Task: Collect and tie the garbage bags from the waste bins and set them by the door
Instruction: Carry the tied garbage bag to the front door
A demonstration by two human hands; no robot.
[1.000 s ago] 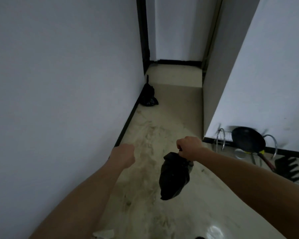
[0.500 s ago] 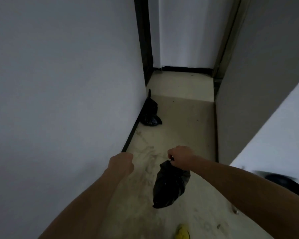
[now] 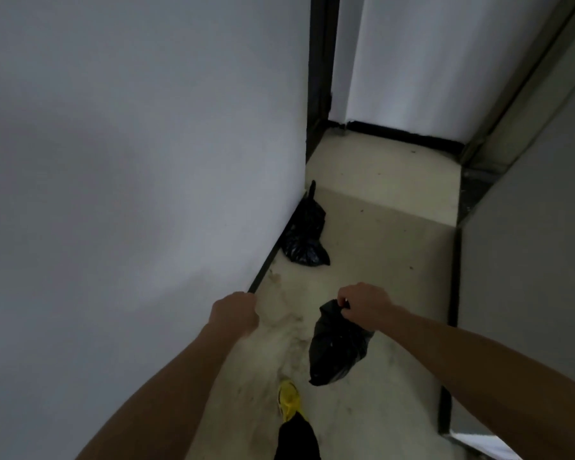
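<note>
A: Right hand (image 3: 365,305)?
B: Fingers clenched on the gathered neck of a black garbage bag (image 3: 337,348); the bag hangs clear of the floor (image 3: 379,247), mid-corridor.
A: Left hand (image 3: 234,312)?
B: Curled into a loose fist, holding nothing, near the left wall (image 3: 130,161).
A: Other bags?
B: 1 tied black bag (image 3: 304,234) sits on the floor, touching the left wall's baseboard, short of the door frame (image 3: 319,71).
A: Feet?
B: 1 yellow shoe (image 3: 289,398) at the floor's near edge.
</note>
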